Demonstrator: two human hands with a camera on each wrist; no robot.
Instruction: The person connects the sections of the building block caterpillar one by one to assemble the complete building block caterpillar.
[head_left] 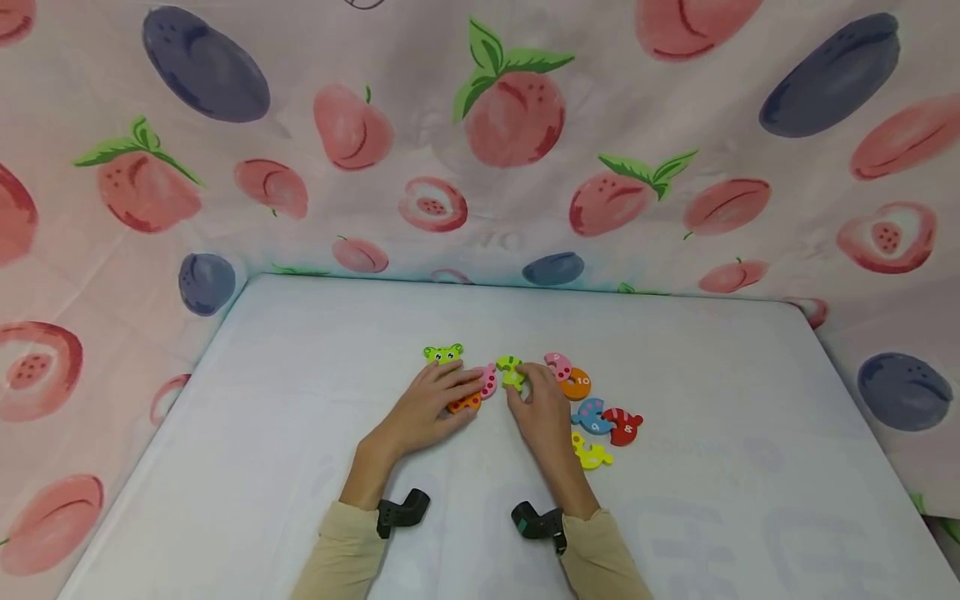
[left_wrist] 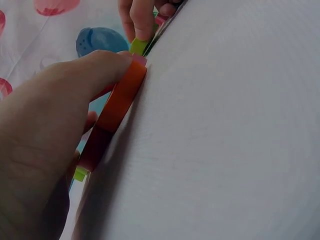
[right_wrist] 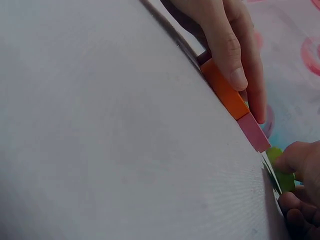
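My left hand [head_left: 429,408] lies over a row of flat puzzle pieces, its fingers extended. The thumb rests along the side of an orange piece [left_wrist: 121,95] with red spots. Joined to its right is a pink piece [head_left: 489,382], partly under the fingertips. A green animal-head piece [head_left: 442,355] with eyes shows past the knuckles at the row's left end. A dark red piece [left_wrist: 95,147] is mostly covered by this hand. My right hand [head_left: 543,408] pinches a green puzzle piece [right_wrist: 281,172] between thumb and fingers, tilted off the table beside the pink one.
Right of my right hand lie a pink piece [head_left: 558,365], an orange piece [head_left: 577,384] marked 10, a blue piece [head_left: 592,417], a red piece [head_left: 624,426] and a yellow piece [head_left: 592,454]. The white table [head_left: 720,508] meets a fruit-printed cloth [head_left: 420,75] behind.
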